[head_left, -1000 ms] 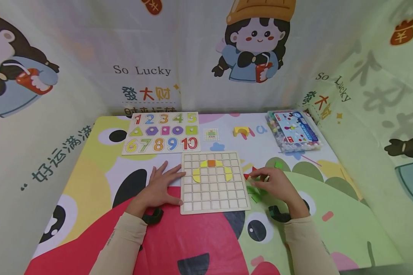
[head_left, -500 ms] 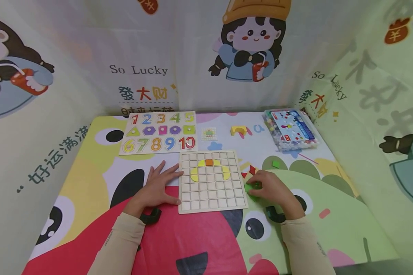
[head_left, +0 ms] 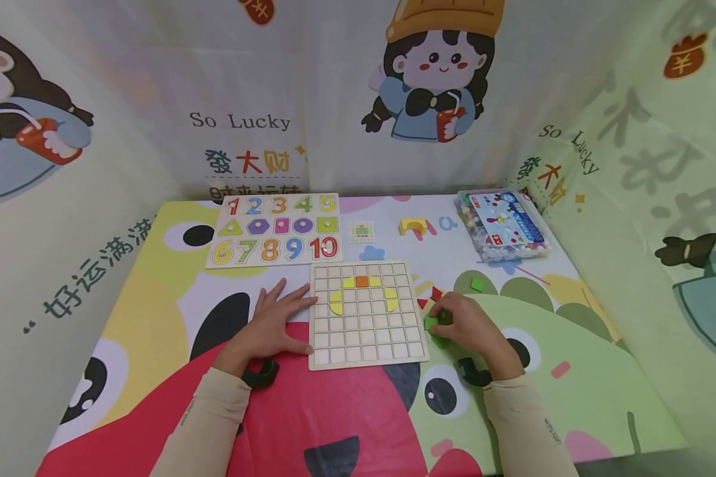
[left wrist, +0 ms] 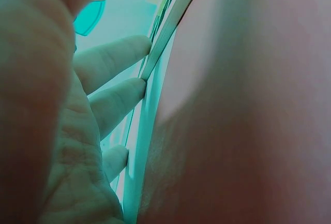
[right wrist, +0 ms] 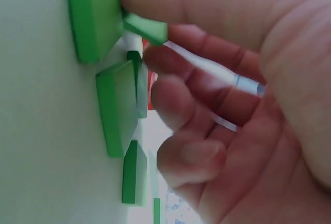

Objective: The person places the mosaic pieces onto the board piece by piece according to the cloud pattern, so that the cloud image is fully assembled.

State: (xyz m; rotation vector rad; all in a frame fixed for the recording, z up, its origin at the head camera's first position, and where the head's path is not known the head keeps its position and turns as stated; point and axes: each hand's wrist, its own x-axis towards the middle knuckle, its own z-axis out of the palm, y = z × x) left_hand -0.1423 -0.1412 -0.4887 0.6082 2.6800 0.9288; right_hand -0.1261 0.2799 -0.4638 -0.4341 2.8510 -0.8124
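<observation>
Over at the far right of the table sits a clear box (head_left: 474,228) packed with small coloured bits, a blue-and-white label over its top. The grid (head_left: 366,341) holds an orange square (head_left: 362,281) in its second row, with curved yellow pieces (head_left: 336,303) either side and lower down in an arch; its bottom rows are bare. The number board (head_left: 282,252), behind and to the left, has its digits and shapes seated.

The left hand (head_left: 274,323) lies with fingers spread apart, touching the grid's left edge. The right hand (head_left: 467,322) is down among the green tiles (right wrist: 116,110), just off the grid's right side, fingers curled and thumb against one (whether it pinches the tilted one beside the thumb, I cannot tell). Other green tiles lie just below the thumb in the wrist view. Red tiles (head_left: 437,293) sit just beyond that hand, and a lone green tile (head_left: 477,284) lies farther back.
</observation>
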